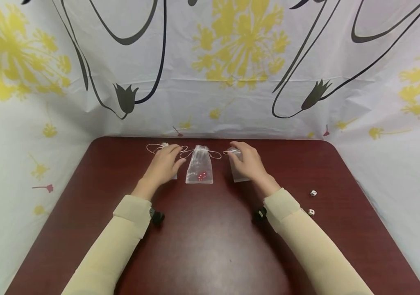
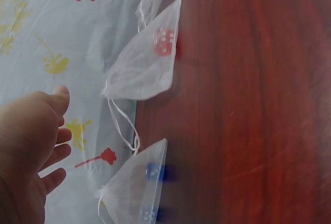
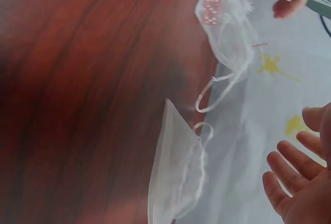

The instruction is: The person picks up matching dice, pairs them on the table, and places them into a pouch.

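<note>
Three sheer white drawstring pouches lie in a row along the far side of the table. My left hand (image 1: 162, 166) hovers over the left pouch (image 2: 128, 180), hiding most of it in the head view; blue dice (image 2: 155, 172) show through its mesh in the left wrist view. Red dice (image 1: 202, 176) sit inside the middle pouch (image 1: 196, 164), which lies between my hands. Over the right pouch (image 3: 178, 175) is my right hand (image 1: 249, 163), its fingers loosely spread. The right pouch looks flat. Neither hand visibly grips anything.
Two white dice, a farther die (image 1: 313, 193) and a nearer die (image 1: 311, 212), lie right of my right forearm on the dark red table (image 1: 210, 246). A patterned white cloth (image 1: 210, 110) hangs behind the table's far edge and at both sides.
</note>
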A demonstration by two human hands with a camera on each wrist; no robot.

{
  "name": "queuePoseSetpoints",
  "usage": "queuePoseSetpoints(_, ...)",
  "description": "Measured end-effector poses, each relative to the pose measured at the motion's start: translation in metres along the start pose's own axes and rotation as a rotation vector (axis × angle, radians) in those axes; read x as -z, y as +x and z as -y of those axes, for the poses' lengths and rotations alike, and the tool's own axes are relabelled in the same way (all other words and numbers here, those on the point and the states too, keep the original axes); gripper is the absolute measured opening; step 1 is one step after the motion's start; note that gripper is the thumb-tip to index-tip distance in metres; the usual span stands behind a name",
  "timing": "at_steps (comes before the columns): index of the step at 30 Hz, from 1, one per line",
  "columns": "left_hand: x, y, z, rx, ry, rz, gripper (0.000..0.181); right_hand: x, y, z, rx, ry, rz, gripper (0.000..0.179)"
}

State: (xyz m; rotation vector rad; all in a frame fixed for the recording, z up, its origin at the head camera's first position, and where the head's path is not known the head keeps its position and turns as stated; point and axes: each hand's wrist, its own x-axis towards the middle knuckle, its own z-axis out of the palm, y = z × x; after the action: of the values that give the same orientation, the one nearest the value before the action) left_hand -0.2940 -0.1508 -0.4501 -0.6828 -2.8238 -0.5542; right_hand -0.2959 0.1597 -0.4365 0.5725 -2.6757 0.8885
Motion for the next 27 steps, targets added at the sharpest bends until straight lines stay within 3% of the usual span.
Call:
queuePoseSetpoints(6,-0.007,-0.005,-0.020,-0.091,0.035,-0.001,0.050,0.019,-0.029,-0.002,0.010,-0.082,0.001,0.042)
queuePoseSetpoints(12,-0.015,-0.009,-0.048,-0.174,-0.028,0.033,0.050,0.026,-0.053,-0.009,0.050,-0.216,-0.005,0.048)
queuePoseSetpoints(18,-0.028,-0.009,-0.072,-0.215,-0.029,0.033,0.048,0.033,-0.074,-0.018,0.033,-0.228,-0.057,0.047)
queuePoseSetpoints(27,-0.053,0.000,-0.107,-0.273,-0.053,0.129,0.050,0.047,-0.097,-0.029,-0.037,-0.210,-0.106,0.046)
